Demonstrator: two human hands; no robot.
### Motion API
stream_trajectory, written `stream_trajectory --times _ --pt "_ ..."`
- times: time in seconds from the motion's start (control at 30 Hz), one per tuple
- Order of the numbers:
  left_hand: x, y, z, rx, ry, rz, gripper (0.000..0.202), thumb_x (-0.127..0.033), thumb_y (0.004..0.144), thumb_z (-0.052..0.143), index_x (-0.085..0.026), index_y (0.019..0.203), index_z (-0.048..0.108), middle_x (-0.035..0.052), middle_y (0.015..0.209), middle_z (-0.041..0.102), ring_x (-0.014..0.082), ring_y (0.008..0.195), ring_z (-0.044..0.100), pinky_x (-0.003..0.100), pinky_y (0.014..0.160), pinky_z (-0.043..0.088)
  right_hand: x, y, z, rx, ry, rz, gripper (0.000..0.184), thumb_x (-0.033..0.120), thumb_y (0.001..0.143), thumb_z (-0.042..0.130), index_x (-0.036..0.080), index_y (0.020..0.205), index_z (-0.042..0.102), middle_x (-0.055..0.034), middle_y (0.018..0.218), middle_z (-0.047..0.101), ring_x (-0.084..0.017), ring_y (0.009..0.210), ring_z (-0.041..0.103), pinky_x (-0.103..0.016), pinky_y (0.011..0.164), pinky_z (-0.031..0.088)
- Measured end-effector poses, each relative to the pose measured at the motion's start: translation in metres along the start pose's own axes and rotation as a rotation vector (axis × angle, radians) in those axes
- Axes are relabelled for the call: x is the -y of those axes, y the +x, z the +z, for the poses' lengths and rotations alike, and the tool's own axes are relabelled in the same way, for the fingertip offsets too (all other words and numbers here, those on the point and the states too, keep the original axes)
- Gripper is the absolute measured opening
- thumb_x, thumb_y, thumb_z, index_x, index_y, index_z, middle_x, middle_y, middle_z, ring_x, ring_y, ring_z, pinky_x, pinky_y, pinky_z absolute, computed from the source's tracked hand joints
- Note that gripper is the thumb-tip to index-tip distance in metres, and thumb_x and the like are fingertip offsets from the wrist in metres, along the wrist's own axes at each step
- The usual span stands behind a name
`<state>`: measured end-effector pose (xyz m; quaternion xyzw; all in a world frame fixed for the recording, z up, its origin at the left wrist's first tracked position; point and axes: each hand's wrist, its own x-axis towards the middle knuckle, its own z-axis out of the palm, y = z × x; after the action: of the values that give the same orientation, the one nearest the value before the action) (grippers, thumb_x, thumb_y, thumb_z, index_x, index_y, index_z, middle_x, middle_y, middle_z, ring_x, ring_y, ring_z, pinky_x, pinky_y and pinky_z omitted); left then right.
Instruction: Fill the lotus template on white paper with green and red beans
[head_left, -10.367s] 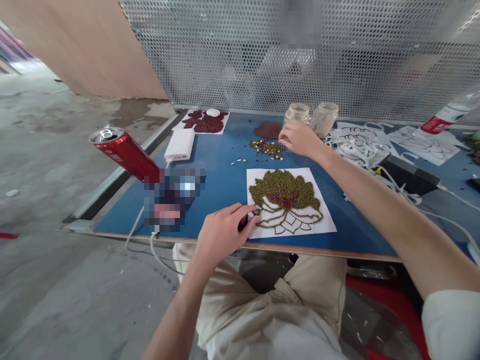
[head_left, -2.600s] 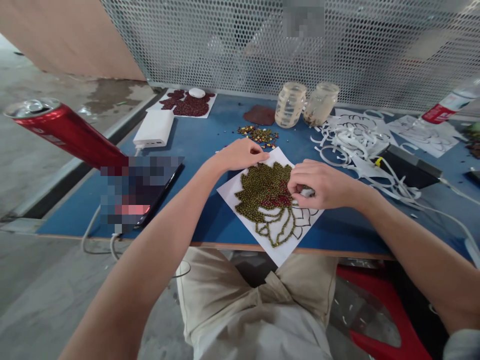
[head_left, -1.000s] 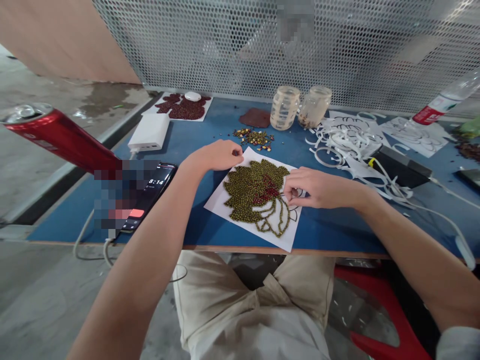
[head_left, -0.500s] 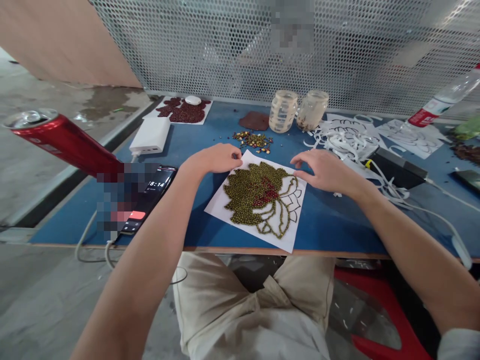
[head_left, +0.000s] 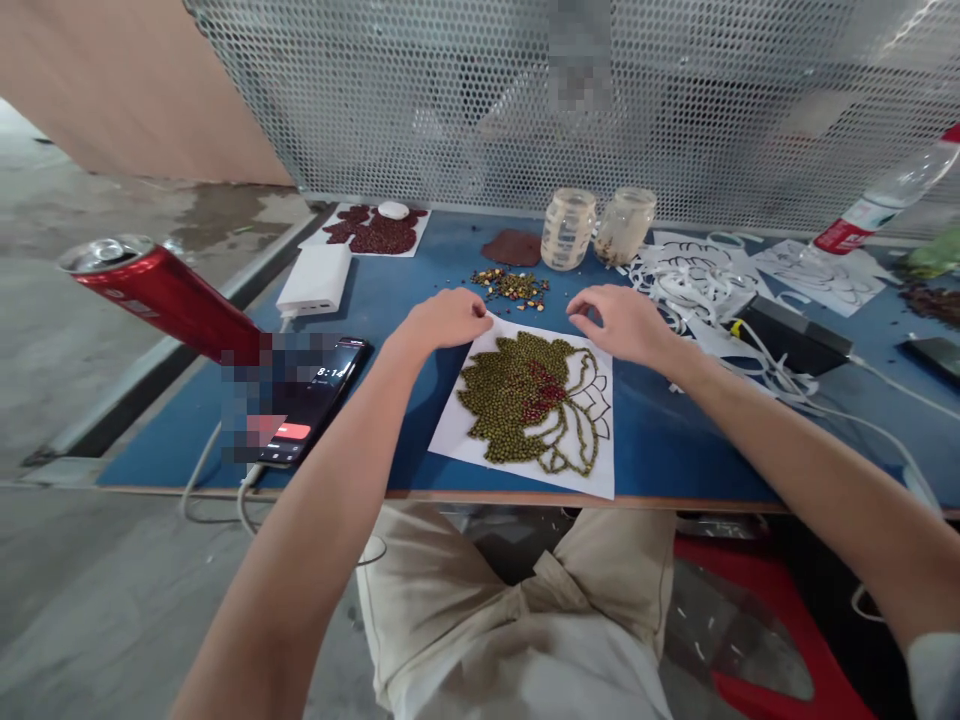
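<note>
Flower sheet (head_left: 450,440) lies flat near the front edge of the blue table (head_left: 667,450). Mung beans (head_left: 495,390) fill most petals, red beans (head_left: 544,395) the centre; the petals on the right are outline only.

Left hand (head_left: 450,320) at the sheet's far-left corner, thumb and fingertips bunched; can't tell if they grip the paper. Right hand (head_left: 619,320) by the far-right edge, thumb and fingers apart.

Containers: two clear jars side by side at the back. Right jar (head_left: 628,215) has brown bits (head_left: 616,252) at the bottom; left jar (head_left: 568,230) is cloudy, contents unclear. Mixed bean pile (head_left: 514,287) sits loose in front of them. Red can (head_left: 169,295) on the left, inside hidden. Red-label bottle (head_left: 877,205) far right, can't read its level.
</note>
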<state>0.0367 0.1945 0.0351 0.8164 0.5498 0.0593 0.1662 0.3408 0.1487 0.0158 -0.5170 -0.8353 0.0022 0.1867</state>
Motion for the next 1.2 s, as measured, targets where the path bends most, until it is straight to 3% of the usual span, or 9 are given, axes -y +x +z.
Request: stream_trajectory --times 0.1,0.23,0.33,0.5,0.83,1.2 --pt "0.003 0.000 -0.003 0.038 0.040 -0.018 0.024 -0.045 0.083 0.063 -0.024 0.087 0.073 0.0091 0.099 0.081 0.0243 0.084 0.067 0.037 0.074 0.043 0.000 0.029 0.005 0.045 -0.044 -0.011 0.026 0.031 0.101 0.057 0.021 0.104 0.080 -0.0141 0.109 0.082 -0.033 0.100 0.072 -0.051 0.088 0.052" --pt "0.005 -0.009 -0.015 0.156 0.100 -0.061 0.027 -0.049 0.083 0.064 -0.024 0.076 0.074 0.0081 0.087 0.079 0.0242 0.078 0.066 0.037 0.071 0.042 -0.001 0.064 0.013 0.096 -0.061 -0.076 0.026 0.032 0.103 0.057 0.019 0.108 0.078 -0.0151 0.114 0.080 -0.033 0.105 0.071 -0.052 0.093 0.052" --pt "0.001 -0.015 -0.017 0.127 0.102 -0.053 0.030 -0.051 0.083 0.065 -0.025 0.088 0.079 0.0094 0.096 0.082 0.0265 0.086 0.069 0.037 0.073 0.043 -0.004 0.079 0.019 0.141 -0.043 -0.117 0.022 0.032 0.101 0.061 0.020 0.109 0.077 -0.0142 0.114 0.078 -0.033 0.108 0.070 -0.051 0.095 0.052" --pt "-0.006 -0.011 -0.005 0.045 0.067 0.067 0.039 -0.047 0.087 0.064 -0.024 0.113 0.082 0.0122 0.119 0.084 0.0289 0.103 0.072 0.039 0.086 0.050 -0.006 0.092 0.019 0.205 -0.046 -0.140 0.023 0.028 0.101 0.059 0.019 0.109 0.078 -0.0160 0.117 0.076 -0.032 0.109 0.069 -0.051 0.098 0.051" --pt "-0.003 -0.008 0.001 0.037 0.066 0.136 0.037 -0.043 0.091 0.060 -0.026 0.115 0.083 0.0096 0.122 0.084 0.0304 0.111 0.076 0.041 0.094 0.056 -0.007 0.117 0.015 0.376 -0.131 -0.103 0.018 0.026 0.089 0.067 0.021 0.098 0.082 -0.0107 0.102 0.081 -0.026 0.087 0.070 -0.041 0.078 0.046" --pt "0.001 -0.002 0.006 0.056 0.025 0.120 0.038 -0.043 0.088 0.063 -0.027 0.116 0.082 0.0095 0.122 0.083 0.0288 0.111 0.076 0.042 0.097 0.055 -0.004 0.131 0.012 0.448 -0.165 -0.203 0.025 0.024 0.090 0.064 0.020 0.105 0.084 -0.0090 0.099 0.082 -0.023 0.084 0.067 -0.039 0.076 0.043"
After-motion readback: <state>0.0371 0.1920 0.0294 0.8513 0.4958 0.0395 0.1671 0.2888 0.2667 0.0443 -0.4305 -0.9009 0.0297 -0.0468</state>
